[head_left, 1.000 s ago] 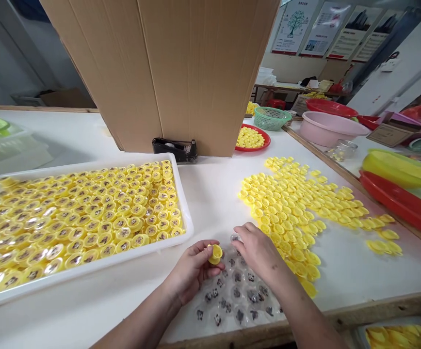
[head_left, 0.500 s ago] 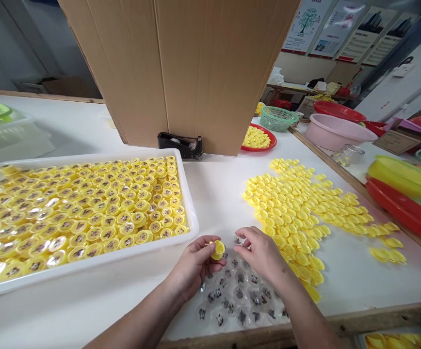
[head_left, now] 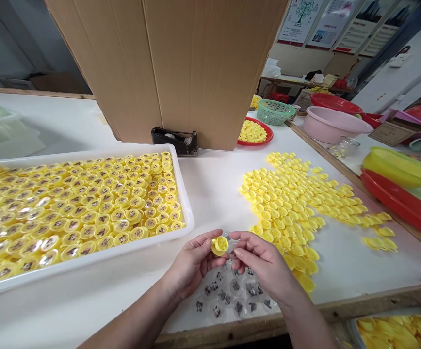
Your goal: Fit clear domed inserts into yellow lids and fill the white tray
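Between its thumb and fingers my left hand (head_left: 196, 261) holds a small round yellow cup-like piece (head_left: 219, 245), its hollow side showing. Close beside it, my right hand (head_left: 256, 259) has thumb and forefinger pinched on a small clear disc (head_left: 233, 252) with a dark print, partly hidden by the fingers. Beneath both hands, clear discs with dark animal prints (head_left: 238, 307) lie spread near the table's front edge. Loose yellow pieces (head_left: 283, 194) cover the table to the right. The white tray (head_left: 186, 208) at left holds many yellow pieces with printed faces.
A tall cardboard box (head_left: 181, 72) stands behind, with a black tape dispenser (head_left: 176, 141) at its foot. A red plate (head_left: 268, 135), a green basket (head_left: 274, 112) and a pink basin (head_left: 332, 127) stand at back right. Wooden strips (head_left: 232, 334) edge the table.
My right hand has moved left and closer to my left hand, bringing the clear disc beside the yellow piece. The yellow piece has turned slightly. The whole view has shifted a little.
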Tool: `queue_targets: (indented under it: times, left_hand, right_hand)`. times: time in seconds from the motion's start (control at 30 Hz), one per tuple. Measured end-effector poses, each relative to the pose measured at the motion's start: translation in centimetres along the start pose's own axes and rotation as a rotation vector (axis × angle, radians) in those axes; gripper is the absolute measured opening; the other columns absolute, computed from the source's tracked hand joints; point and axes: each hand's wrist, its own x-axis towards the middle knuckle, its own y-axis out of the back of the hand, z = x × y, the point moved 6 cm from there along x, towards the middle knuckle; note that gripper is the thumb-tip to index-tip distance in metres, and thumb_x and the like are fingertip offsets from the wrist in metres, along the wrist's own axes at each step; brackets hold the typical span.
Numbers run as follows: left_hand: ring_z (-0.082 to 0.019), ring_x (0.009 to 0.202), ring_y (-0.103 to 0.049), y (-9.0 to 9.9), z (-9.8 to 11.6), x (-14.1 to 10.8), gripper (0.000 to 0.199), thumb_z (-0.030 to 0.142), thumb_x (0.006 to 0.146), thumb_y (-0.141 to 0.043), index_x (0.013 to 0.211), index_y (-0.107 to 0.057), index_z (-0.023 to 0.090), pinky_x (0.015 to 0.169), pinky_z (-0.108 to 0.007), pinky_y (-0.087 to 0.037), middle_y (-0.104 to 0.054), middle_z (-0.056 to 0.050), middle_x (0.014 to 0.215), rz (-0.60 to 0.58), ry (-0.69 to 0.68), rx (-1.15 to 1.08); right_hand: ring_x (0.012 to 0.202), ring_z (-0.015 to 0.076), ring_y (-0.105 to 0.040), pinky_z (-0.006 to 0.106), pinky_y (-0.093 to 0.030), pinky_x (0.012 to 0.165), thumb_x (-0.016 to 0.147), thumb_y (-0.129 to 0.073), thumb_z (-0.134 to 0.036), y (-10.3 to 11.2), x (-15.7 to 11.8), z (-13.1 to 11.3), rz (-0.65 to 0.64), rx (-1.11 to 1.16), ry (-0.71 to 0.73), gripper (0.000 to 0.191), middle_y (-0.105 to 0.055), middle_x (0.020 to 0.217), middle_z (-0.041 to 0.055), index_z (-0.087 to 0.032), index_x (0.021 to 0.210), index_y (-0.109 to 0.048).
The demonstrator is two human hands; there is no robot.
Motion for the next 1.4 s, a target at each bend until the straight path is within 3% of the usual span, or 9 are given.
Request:
queue_targets:
  times: [0.13, 0.3, 0.53, 0.77, 0.97, 1.27, 1.4]
  left_hand:
    - [-0.016, 0.078, -0.067, -0.2, -0.1, -0.2, 0.036, 0.023, 0.081, -0.064, 0.115, -0.059, 0.01, 0.074, -0.025, -0.052, -0.068, -0.013, 0.097, -0.027, -0.02, 0.01]
    - [-0.015, 0.075, -0.065, -0.5, 0.0, -0.4, 0.037, 0.028, 0.079, -0.066, 0.113, -0.061, 0.011, 0.07, -0.024, -0.05, -0.069, -0.01, 0.092, -0.059, -0.065, 0.038]
    - [-0.014, 0.073, -0.063, -0.7, 0.2, -0.5, 0.036, 0.033, 0.076, -0.07, 0.106, -0.066, 0.016, 0.07, -0.025, -0.049, -0.069, -0.007, 0.091, -0.044, -0.085, 0.089]
    - [-0.015, 0.08, -0.06, -0.8, 0.2, -0.8, 0.032, 0.035, 0.078, -0.067, 0.107, -0.068, 0.02, 0.069, -0.026, -0.047, -0.068, -0.007, 0.096, -0.07, -0.126, 0.19]
    - [-0.015, 0.081, -0.059, -0.8, 0.1, -1.0, 0.03, 0.033, 0.08, -0.066, 0.107, -0.067, 0.022, 0.07, -0.026, -0.046, -0.067, -0.006, 0.095, -0.082, -0.18, 0.197]
    - [-0.011, 0.068, -0.053, -0.5, -0.1, -1.0, 0.03, 0.036, 0.077, -0.067, 0.101, -0.069, 0.017, 0.068, -0.026, -0.045, -0.065, -0.004, 0.081, 0.007, -0.172, 0.237]
    - [-0.014, 0.073, -0.056, -0.6, 0.1, -1.0, 0.041, 0.041, 0.08, -0.063, 0.113, -0.063, 0.017, 0.075, -0.031, -0.046, -0.066, -0.005, 0.086, -0.014, -0.15, 0.262]
  right_hand:
    - [0.06, 0.0098, -0.055, 0.021, -0.044, 0.055, 0.087, -0.057, -0.029, -0.6, 0.4, 0.4, 0.006, 0.063, 0.003, 0.015, -0.059, 0.063, -0.0035, -0.02, 0.099, -0.06]
    - [0.058, 0.0086, -0.055, 0.02, -0.043, 0.054, 0.085, -0.06, -0.029, -0.8, 0.8, 0.8, 0.061, 0.01, 0.018, 0.016, -0.058, 0.065, -0.0041, -0.021, 0.1, -0.062]
    - [0.07, 0.0116, -0.061, 0.025, -0.051, 0.063, 0.083, -0.061, -0.025, -1.1, 0.1, -0.8, 0.062, -0.227, 0.151, 0.021, -0.059, 0.096, 0.002, -0.025, 0.104, -0.064]
    - [0.07, 0.0128, -0.059, 0.026, -0.051, 0.063, 0.079, -0.062, -0.014, -1.3, -0.8, -3.1, 0.109, -0.61, 0.386, 0.023, -0.06, 0.089, 0.002, -0.023, 0.1, -0.064]
    - [0.074, 0.0144, -0.06, 0.027, -0.051, 0.067, 0.082, -0.059, -0.012, -1.9, -1.6, -4.4, 0.124, -0.755, 0.51, 0.023, -0.061, 0.088, 0.0036, -0.02, 0.103, -0.062]
    - [0.071, 0.0176, -0.061, 0.03, -0.05, 0.065, 0.083, -0.059, -0.018, -2.7, -1.3, -3.8, 0.162, -0.946, 0.484, 0.017, -0.062, 0.081, 0.0037, -0.025, 0.098, -0.062]
    - [0.068, 0.0172, -0.059, 0.03, -0.05, 0.063, 0.083, -0.059, -0.019, -3.0, -1.3, -3.4, 0.201, -0.965, 0.51, 0.014, -0.059, 0.078, 0.0036, -0.023, 0.096, -0.063]
